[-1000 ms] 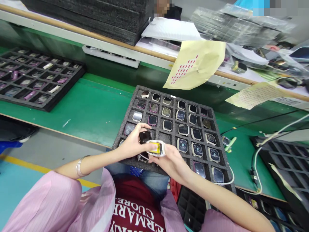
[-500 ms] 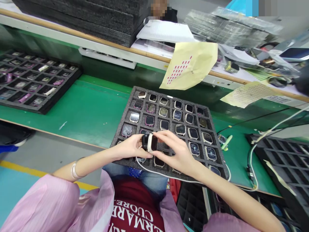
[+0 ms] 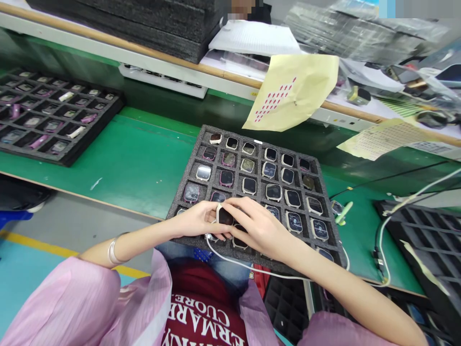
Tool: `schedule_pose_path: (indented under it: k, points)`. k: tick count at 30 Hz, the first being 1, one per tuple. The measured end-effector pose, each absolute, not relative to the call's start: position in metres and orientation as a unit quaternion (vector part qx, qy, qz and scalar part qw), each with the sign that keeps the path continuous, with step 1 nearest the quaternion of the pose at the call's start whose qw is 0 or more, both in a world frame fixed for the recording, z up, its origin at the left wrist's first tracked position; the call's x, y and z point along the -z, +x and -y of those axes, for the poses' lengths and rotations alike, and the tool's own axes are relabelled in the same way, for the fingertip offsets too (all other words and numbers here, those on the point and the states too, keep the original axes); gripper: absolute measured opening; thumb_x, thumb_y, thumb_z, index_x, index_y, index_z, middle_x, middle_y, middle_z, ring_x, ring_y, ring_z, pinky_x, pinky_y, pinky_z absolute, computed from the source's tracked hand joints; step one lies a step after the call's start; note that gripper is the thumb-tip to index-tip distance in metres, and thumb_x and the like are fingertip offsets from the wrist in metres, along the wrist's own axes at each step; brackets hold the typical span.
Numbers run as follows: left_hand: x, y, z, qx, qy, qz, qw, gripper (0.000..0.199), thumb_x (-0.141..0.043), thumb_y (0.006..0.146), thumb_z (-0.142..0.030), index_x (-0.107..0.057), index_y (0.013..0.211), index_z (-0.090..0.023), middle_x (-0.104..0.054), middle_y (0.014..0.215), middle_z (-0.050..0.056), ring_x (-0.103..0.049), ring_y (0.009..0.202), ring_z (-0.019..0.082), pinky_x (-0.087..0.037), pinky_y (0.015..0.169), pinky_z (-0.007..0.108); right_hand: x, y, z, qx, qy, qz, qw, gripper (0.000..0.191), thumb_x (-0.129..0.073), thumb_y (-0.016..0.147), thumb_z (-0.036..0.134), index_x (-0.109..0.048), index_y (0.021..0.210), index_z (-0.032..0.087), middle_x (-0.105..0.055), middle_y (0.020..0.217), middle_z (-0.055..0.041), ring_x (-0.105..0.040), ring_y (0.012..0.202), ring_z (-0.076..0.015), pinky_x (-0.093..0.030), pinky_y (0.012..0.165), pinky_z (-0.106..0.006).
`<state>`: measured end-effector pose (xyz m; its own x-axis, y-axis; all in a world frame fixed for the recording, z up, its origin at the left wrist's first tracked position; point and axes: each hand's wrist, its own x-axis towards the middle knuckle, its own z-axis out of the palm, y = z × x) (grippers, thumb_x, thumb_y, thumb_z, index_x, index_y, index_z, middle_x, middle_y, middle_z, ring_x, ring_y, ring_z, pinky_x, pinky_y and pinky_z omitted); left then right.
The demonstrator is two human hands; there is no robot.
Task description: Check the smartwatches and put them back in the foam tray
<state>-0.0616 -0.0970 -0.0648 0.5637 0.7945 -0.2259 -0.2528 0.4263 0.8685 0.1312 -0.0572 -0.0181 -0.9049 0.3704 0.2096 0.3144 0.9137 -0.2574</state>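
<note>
Between my two hands is a watch (image 3: 225, 216) with a dark face and a pale case. My left hand (image 3: 198, 219) grips its left side, with some fingers beneath it. My right hand (image 3: 257, 226) closes on it from the right, fingertips at its upper edge. Both hands are over the front part of a grey foam tray (image 3: 257, 142), whose compartments hold several watch bodies with pale or purple cases. A white cable (image 3: 245, 262) runs from beside my left hand along the tray's front edge.
At the left lies another foam tray (image 3: 68, 156) with watch parts; a dark tray (image 3: 414, 235) is at the right. A yellow sheet (image 3: 293, 91) hangs from the shelf (image 3: 223, 79) behind. Black foam blocks (image 3: 144, 29) and plastic bags (image 3: 353, 33) stand on it. Cables cross the right side.
The watch has turned so its dark face shows more, and the black piece at its left is no longer visible. My right hand has moved in closer around it. The view has shifted slightly.
</note>
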Motion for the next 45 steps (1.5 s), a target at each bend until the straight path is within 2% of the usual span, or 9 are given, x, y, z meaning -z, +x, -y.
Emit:
schedule_pose_path:
  k: [5,11,16,28,45]
  points:
    - [0.061,-0.058,0.099,-0.337,0.413,-0.363,0.764,0.048,-0.076,0.072,-0.043,-0.057,0.101,-0.010,-0.068,0.067,0.003,-0.067,0.058,0.015,-0.054,0.051,0.023,0.027,0.136,0.053,-0.126,-0.184,0.958,0.182,0.035,-0.054,0.094,0.026,-0.053,0.125,0.009,-0.059,0.112,-0.0195,-0.058,0.102,-0.0293,-0.055,0.085,-0.044]
    - [0.062,-0.058,0.102,-0.339,0.446,-0.397,0.727,0.041,-0.069,0.077,-0.050,-0.057,0.083,-0.011,-0.064,0.055,0.001,-0.058,0.043,0.010,-0.048,0.044,0.019,0.042,0.132,0.052,-0.208,-0.194,0.932,0.225,0.039,-0.057,0.091,0.024,-0.051,0.129,0.016,-0.056,0.111,-0.0151,-0.059,0.103,-0.0259,-0.055,0.084,-0.040]
    - [0.058,-0.061,0.102,-0.333,0.453,-0.398,0.725,0.043,-0.066,0.077,-0.054,-0.050,0.074,-0.014,-0.056,0.045,-0.004,-0.045,0.032,0.006,-0.035,0.034,0.016,0.055,0.127,0.053,-0.255,-0.186,0.901,0.297,0.042,-0.062,0.089,0.024,-0.052,0.129,0.017,-0.057,0.109,-0.0127,-0.060,0.099,-0.0228,-0.055,0.083,-0.037]
    - [0.054,-0.062,0.101,-0.309,0.466,-0.406,0.723,0.043,-0.063,0.079,-0.056,-0.048,0.076,-0.016,-0.052,0.043,-0.006,-0.041,0.030,0.005,-0.028,0.033,0.016,0.058,0.129,0.053,-0.310,-0.189,0.881,0.304,0.046,-0.067,0.087,0.024,-0.052,0.131,0.018,-0.057,0.109,-0.0118,-0.059,0.099,-0.0227,-0.054,0.084,-0.037]
    - [0.062,-0.062,0.104,-0.304,0.471,-0.405,0.722,0.034,-0.061,0.084,-0.047,-0.049,0.082,-0.016,-0.053,0.045,-0.007,-0.042,0.031,0.006,-0.029,0.033,0.016,0.058,0.132,0.056,-0.336,-0.202,0.876,0.280,0.050,-0.066,0.087,0.024,-0.048,0.134,0.018,-0.055,0.111,-0.0128,-0.057,0.103,-0.0236,-0.054,0.085,-0.039]
